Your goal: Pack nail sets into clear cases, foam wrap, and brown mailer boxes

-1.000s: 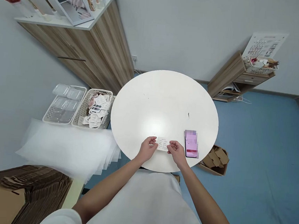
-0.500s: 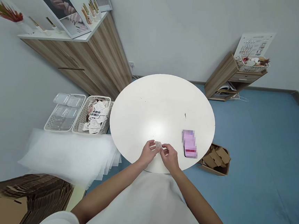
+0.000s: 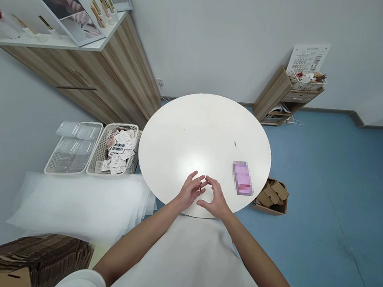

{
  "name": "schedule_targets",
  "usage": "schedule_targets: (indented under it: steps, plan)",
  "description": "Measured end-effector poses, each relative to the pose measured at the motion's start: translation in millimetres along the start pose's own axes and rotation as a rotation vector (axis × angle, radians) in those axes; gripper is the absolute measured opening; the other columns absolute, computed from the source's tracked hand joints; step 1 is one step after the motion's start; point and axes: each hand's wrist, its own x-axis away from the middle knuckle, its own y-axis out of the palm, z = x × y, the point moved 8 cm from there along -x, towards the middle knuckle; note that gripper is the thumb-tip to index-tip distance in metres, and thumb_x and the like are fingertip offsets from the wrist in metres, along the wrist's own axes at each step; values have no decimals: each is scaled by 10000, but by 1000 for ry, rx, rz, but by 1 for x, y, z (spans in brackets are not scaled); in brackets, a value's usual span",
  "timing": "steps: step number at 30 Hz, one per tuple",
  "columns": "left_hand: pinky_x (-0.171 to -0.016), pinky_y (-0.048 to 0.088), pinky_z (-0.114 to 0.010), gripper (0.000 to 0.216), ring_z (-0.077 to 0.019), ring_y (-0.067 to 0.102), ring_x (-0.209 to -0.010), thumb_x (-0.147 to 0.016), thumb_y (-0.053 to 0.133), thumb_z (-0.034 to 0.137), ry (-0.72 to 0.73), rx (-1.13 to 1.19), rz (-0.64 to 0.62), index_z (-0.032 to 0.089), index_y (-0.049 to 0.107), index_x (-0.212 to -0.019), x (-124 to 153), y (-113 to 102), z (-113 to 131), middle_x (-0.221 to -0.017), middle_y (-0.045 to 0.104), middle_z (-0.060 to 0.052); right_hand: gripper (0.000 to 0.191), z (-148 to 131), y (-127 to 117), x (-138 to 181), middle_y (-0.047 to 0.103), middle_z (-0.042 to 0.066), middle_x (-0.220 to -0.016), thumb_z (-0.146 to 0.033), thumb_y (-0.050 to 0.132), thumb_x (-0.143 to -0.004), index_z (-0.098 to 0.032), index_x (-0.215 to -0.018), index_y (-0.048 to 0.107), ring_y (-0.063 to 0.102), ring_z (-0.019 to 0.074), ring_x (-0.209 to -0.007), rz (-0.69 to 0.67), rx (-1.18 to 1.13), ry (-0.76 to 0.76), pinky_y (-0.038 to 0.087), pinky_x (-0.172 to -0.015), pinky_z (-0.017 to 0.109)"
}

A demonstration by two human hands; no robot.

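Over the near edge of the white round table [image 3: 179, 133], both hands are close together. A small thin card [image 3: 200, 189], white with a dark patch and seen nearly edge-on, stands among the fingers of my left hand [image 3: 189, 194]. Its print is too small to read. My right hand [image 3: 217, 203] is just to the right, its thumb and fingers spread in a C shape with nothing visible between them. The fingertips of the two hands almost meet at the top. A purple phone-like object [image 3: 242, 179], blurred by pixels, lies on the table to the right.
At left stand a basket of printed cards [image 3: 120, 153] and a basket of clear plastic cases [image 3: 77, 147]. White sheets [image 3: 79, 200] lie below them, with stacked cardboard [image 3: 57, 257] nearer. A carton of small brown boxes [image 3: 272, 196] sits on the floor at right.
My right hand has let go of the small card and its fingers have spread. The card has turned from face-up to nearly edge-on in my left hand. The view has shifted slightly.
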Motion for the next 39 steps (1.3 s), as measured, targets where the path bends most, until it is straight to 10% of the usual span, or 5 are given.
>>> schedule_targets:
  steps: [8,15,24,39]
  plan:
    - [-773,471,-378,485,-197,557,-973,-688,582,399,-84,7,-79,290,418,-1131,2,-1,-1,-1189,497,-51,813,-10,0,-15,347,92,-1308,-537,690,-527,-306,-1244,384,310,288,-1182,-178,405,-58,297,-907,468]
    - [-802,435,-326,643,-170,562,-931,-685,652,333,171,-330,126,251,344,-1244,0,-30,25,-1156,500,-101,837,2,-12,-17,515,81,-1128,-505,669,-578,-286,-1298,303,423,274,-1084,-179,497,-50,233,-918,462]
    - [-730,432,-307,732,-142,511,-691,-528,754,341,433,-990,-60,308,474,-1203,18,-5,51,-828,583,-2,905,7,-23,-17,553,79,-1089,-437,682,-606,-278,-1349,189,451,269,-1055,-131,555,-138,200,-929,469]
    - [-698,447,-275,683,-111,488,-693,-667,650,386,437,-1178,-101,273,364,-1276,7,-4,37,-799,530,22,686,38,-28,-10,532,13,-927,-321,602,-705,-279,-1315,291,554,134,-797,-153,-142,81,441,-826,365]
